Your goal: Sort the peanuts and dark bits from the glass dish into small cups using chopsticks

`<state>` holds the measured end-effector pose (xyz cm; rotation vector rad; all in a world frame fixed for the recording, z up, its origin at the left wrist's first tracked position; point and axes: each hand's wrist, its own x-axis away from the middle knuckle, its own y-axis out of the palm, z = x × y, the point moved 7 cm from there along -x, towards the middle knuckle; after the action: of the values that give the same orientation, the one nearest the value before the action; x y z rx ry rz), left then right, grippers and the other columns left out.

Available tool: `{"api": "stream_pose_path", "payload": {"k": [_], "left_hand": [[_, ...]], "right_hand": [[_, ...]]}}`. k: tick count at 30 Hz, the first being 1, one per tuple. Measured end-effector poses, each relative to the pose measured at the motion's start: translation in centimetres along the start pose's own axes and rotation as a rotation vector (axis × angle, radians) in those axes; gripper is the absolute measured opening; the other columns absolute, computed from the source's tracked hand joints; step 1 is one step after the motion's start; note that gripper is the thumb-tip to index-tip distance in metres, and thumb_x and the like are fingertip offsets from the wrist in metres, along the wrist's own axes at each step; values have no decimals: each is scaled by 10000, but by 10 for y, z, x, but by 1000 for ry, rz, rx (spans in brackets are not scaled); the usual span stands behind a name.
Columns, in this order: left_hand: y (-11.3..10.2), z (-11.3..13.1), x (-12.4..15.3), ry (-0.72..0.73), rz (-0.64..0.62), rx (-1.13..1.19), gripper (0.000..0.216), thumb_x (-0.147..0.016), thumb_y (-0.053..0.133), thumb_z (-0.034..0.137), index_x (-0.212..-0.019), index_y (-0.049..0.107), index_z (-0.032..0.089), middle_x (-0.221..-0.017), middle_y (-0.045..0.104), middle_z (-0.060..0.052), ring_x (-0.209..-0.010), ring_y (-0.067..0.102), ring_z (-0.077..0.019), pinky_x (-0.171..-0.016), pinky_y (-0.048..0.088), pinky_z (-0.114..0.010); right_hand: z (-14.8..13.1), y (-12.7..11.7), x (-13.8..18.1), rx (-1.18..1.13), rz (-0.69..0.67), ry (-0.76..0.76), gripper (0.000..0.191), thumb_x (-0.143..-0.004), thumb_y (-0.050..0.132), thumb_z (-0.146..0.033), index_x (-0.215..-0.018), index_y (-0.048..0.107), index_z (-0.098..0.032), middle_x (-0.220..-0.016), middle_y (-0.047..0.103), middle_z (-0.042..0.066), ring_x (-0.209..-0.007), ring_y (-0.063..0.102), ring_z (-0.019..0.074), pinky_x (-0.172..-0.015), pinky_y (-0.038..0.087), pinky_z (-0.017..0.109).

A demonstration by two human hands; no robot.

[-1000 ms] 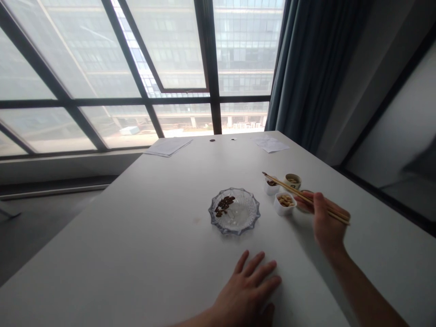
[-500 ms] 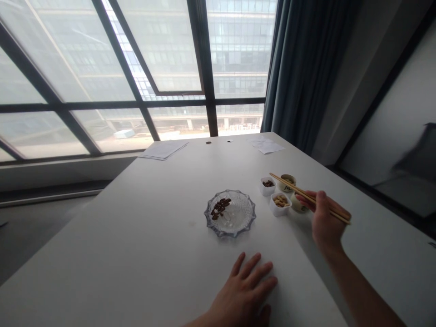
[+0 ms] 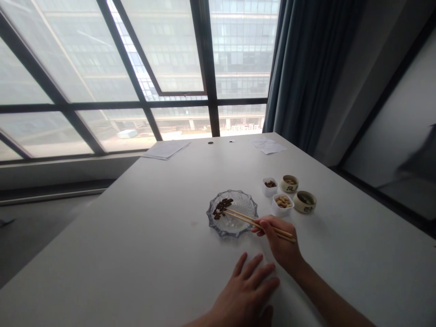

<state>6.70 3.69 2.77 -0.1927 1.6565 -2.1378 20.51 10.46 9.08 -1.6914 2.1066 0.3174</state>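
My right hand point(image 3: 281, 238) grips a pair of wooden chopsticks point(image 3: 250, 220), whose tips reach over a clear glass dish point(image 3: 247, 205) with a scalloped rim. The tips meet a cluster of small dark brown pieces point(image 3: 222, 208) on the dish's left side; I cannot tell whether anything is pinched between them. Palm down on the white table, my left hand point(image 3: 247, 290) holds nothing, with its fingers spread, just in front of the dish.
Right of the dish stand a white cup of brown pieces point(image 3: 270, 187), a white cup of tan nuts point(image 3: 282, 204) and two cream bowls with dark characters, one farther back point(image 3: 289, 185), one nearer point(image 3: 305, 208). Papers point(image 3: 166, 150) lie at the table's far end.
My right hand has moved left and nearer with the chopsticks, from above the cups and bowls to the glass dish. The left hand has stayed put.
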Motion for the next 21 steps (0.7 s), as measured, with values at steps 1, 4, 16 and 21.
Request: {"api": "stream_pose_path", "payload": {"k": [1, 4, 16, 21], "left_hand": [[1, 0, 0, 2, 2, -1, 460, -1073, 518, 479, -1493, 492, 292, -1652, 414, 4, -1530, 336, -346, -1219, 271, -677], [2, 0, 0, 4, 3, 0, 466, -1072, 521, 480, -1496, 489, 290, -1648, 421, 0, -1535, 325, -345, -1218, 270, -681], [2, -1, 1, 9, 17, 3, 472, -1055, 549, 444, -1498, 493, 291, -1644, 427, -4, -1531, 328, -347, -1226, 256, -672], [2, -1, 1, 7, 8, 13, 497, -1024, 605, 395, -1496, 494, 286, -1633, 445, -12, -1524, 344, -350, -1237, 241, -656]], "right_hand": [[1, 3, 0, 0, -11, 7, 268, -1028, 635, -405, -946, 796, -206, -797, 809, 47, -662, 754, 175, -624, 607, 265], [4, 7, 0, -2, -36, 32, 270, -1023, 643, -407, -928, 789, -202, -791, 803, 47, -656, 741, 174, -618, 591, 266], [-3, 5, 2, 46, -30, -25, 298, -1044, 611, -374, -904, 813, -206, -806, 807, 49, -688, 749, 170, -651, 584, 262], [-7, -27, -6, 34, 164, -20, 289, -1012, 657, -411, -928, 821, -189, -818, 822, 67, -677, 779, 198, -656, 643, 295]]}}
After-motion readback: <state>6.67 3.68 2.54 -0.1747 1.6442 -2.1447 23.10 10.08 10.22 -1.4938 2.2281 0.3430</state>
